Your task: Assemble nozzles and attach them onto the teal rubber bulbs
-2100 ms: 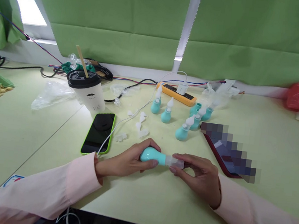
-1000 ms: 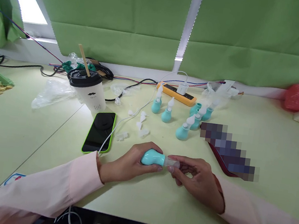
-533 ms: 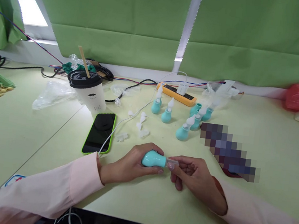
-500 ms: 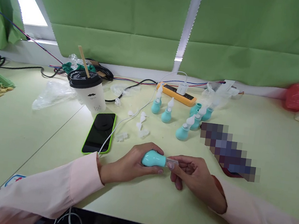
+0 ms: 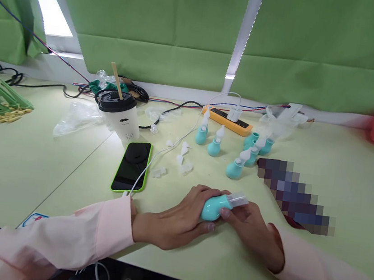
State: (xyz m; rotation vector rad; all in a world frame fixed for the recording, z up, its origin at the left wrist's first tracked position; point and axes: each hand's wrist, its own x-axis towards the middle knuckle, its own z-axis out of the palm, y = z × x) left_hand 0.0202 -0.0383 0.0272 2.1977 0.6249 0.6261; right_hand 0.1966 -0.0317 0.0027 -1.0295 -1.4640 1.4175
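A teal bulb (image 5: 213,208) with a clear tube (image 5: 238,199) in its neck lies tilted between my hands, the tube pointing right and slightly up. My left hand (image 5: 184,219) is wrapped round the bulb's left side. Thumb against the bulb near its neck, my right hand (image 5: 248,224) has its other fingers behind the bulb and tube, partly hidden. Beyond the hands stand several teal bulbs with white tips, one of them nearest (image 5: 234,169). Small white tips (image 5: 180,159) and clear pieces (image 5: 159,172) lie on the table left of them.
A phone (image 5: 132,167) with a white cable and a lidded cup (image 5: 123,121) are at the left. An orange power strip (image 5: 226,120) is at the back, near clear plastic bags (image 5: 279,124). A pixelated dark object (image 5: 292,194) lies right. Green pieces (image 5: 3,99) sit far left.
The held bulb has tilted, its tube now pointing up and right. My right hand has moved from the tube to the bulb's neck. The view has shifted, so the table things appear farther right.
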